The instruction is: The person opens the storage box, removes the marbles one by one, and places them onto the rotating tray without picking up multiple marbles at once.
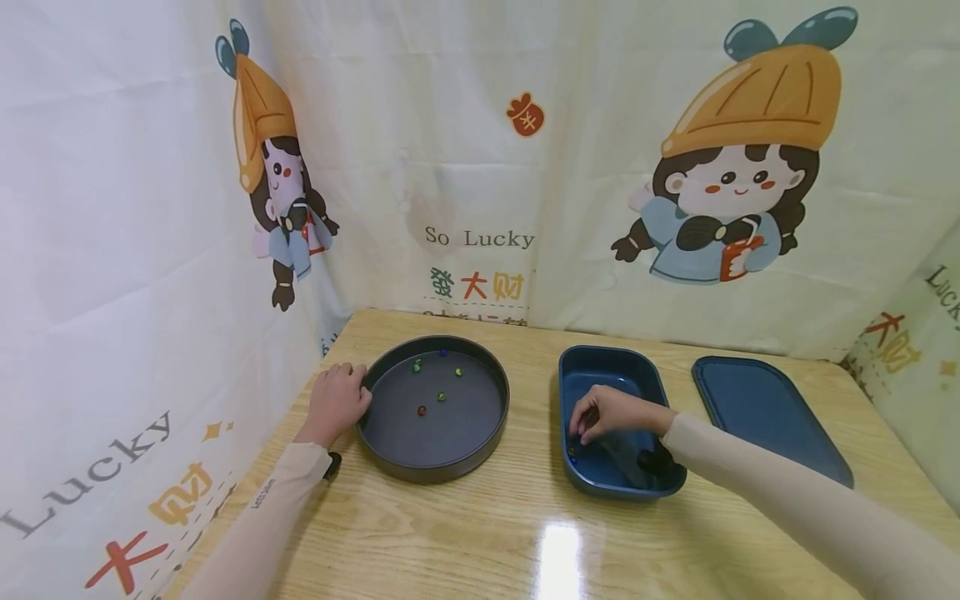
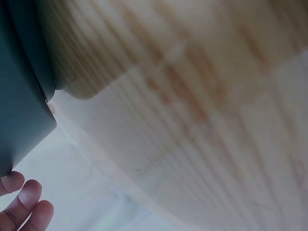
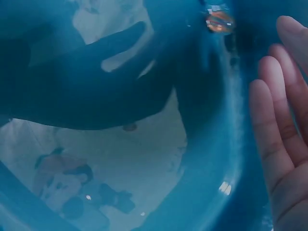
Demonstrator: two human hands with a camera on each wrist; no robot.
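Note:
My left hand (image 1: 339,402) grips the rim of a round dark grey pan (image 1: 427,475) at its left side. In the left wrist view, the fingertips (image 2: 30,192) meet the pan's outer wall (image 2: 24,106); the thumb is hidden there. Several small coloured marbles, among them a red one (image 1: 422,411), lie spread on the pan's floor. Over at the right, my right hand (image 1: 611,412) hangs inside a deep blue rectangular container (image 1: 606,352), fingers bent loosely with nothing seen between them. Close by its fingertips an orange-streaked glass marble (image 3: 220,22) lies along the container's side.
A flat blue lid (image 1: 772,412) lies on the wooden table (image 1: 442,533), right of the container. Printed cloth curtains (image 1: 465,183) hang behind the table and at both sides. Glossy reflections cover the container's inside in the right wrist view.

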